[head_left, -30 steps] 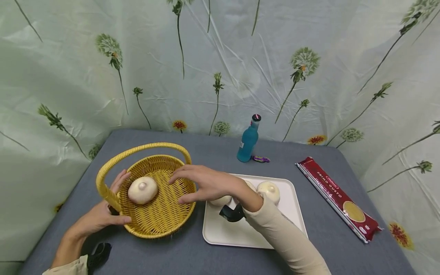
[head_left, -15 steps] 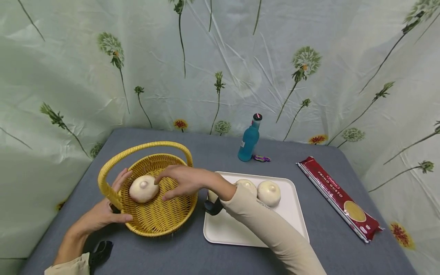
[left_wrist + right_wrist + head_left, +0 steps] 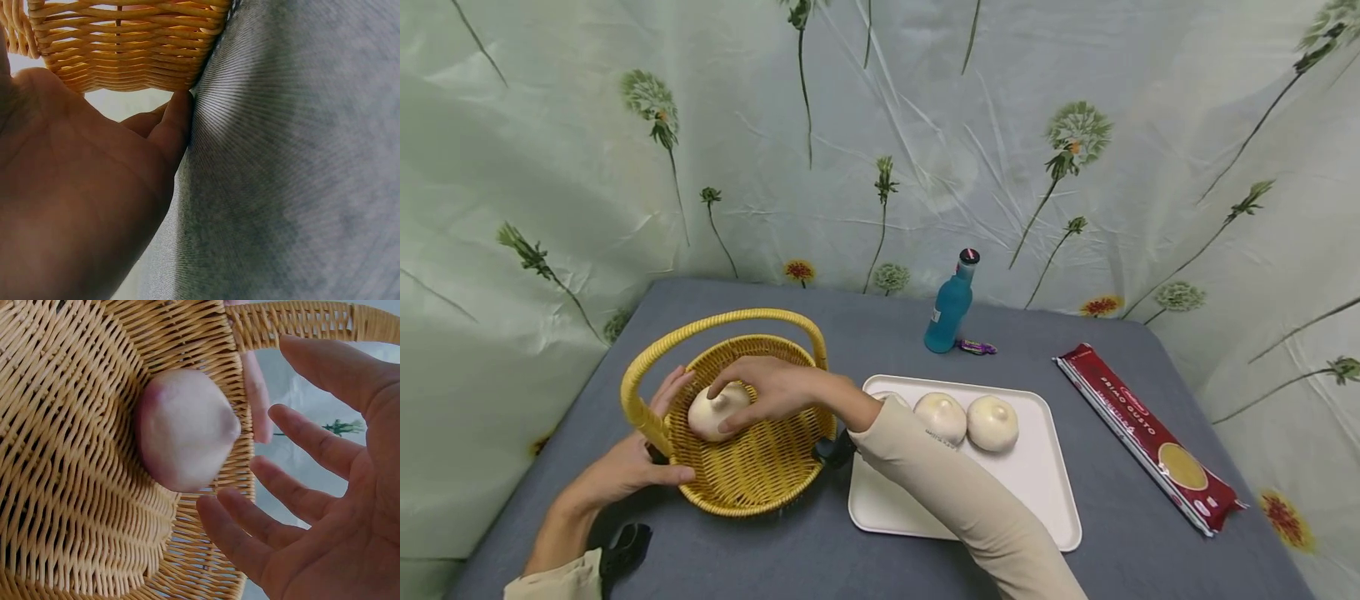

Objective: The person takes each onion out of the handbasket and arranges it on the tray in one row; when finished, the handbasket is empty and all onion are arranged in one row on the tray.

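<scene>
A round white turnip-like bulb point(image 3: 706, 417), tinged purple with a small nub, lies in the left part of a yellow wicker basket point(image 3: 760, 479). Over the bulb hovers my right hand point(image 3: 786, 387), thumb and fingers spread; the right wrist view has its fingertips apart from the bulb point(image 3: 187, 431). My left hand point(image 3: 625, 467) rests on the basket's outer left side below the handle, fingers fairly straight along the wall and thumb toward the front. In the left wrist view, its fingertips are right at the basket's base. The left palm hides part of the wall there.
On a white tray point(image 3: 1037, 500) to the right sit two similar bulbs point(image 3: 942, 418), with a third partly hidden by my right sleeve. A blue bottle point(image 3: 950, 312) stands behind, beside a purple-wrapped candy point(image 3: 977, 347). A red spaghetti packet point(image 3: 1150, 442) lies far right.
My right hand has moved left, from over the middle of the basket to over the bulb. The left hand stays at the basket's side.
</scene>
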Motion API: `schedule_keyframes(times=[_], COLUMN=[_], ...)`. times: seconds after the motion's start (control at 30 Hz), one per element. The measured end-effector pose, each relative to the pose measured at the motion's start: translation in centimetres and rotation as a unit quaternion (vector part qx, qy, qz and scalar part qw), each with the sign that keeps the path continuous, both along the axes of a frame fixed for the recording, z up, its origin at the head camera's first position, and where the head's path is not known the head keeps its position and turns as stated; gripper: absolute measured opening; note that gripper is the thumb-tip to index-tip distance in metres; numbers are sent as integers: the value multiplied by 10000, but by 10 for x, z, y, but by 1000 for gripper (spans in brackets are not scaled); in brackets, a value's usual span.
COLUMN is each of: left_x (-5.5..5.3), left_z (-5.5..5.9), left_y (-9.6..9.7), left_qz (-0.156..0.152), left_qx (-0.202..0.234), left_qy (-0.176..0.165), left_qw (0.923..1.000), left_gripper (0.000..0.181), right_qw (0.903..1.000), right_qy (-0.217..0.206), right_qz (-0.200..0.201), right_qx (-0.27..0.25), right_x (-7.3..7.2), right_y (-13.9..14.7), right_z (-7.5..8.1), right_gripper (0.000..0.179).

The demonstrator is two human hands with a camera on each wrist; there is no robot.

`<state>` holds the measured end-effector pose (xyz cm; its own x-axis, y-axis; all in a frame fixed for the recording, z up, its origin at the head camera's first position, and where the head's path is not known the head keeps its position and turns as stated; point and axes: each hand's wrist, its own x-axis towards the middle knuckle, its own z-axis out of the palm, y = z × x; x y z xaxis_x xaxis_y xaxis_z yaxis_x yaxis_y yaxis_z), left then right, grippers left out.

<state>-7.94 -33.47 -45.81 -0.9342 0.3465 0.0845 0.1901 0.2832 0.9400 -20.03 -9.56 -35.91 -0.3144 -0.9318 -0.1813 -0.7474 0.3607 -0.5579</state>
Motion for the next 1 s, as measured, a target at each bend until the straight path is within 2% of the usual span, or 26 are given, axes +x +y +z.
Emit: schedule_keyframes(times=[0.17, 0.27, 0.43, 0.6, 0.77, 1.0], left_x=[-3, -3, -3, -3, -2, 0], left_z=[1, 2, 2, 2, 1, 0], left_y=[1, 1, 1, 1, 1, 2], left_qz=[-6, -19, -29, -81, -59, -6], left_qx=[103, 205, 164, 71, -23, 70], left_qy=[-20, -85, -102, 27, 102, 0], left_qw=[9999, 9998, 9998, 9999, 9999, 10000], left_gripper=[118, 117, 116, 116, 117, 117], right_qw=[10000, 9996, 9984, 9971, 9960, 9948], right_qy=[-24, -208, -450, -634, -790, -884], right_qz=[-71, -191, -305, -355, -311, -404], right_qx=[12, -13, -140, -227, -287, -314], right_x=[-3, -6, -8, -8, -7, -5], right_y=[-9, -12, -11, -11, -13, -14], right_z=[-3, -8, -20, -28, -32, -34], right_gripper=[47, 50, 51, 53, 49, 41])
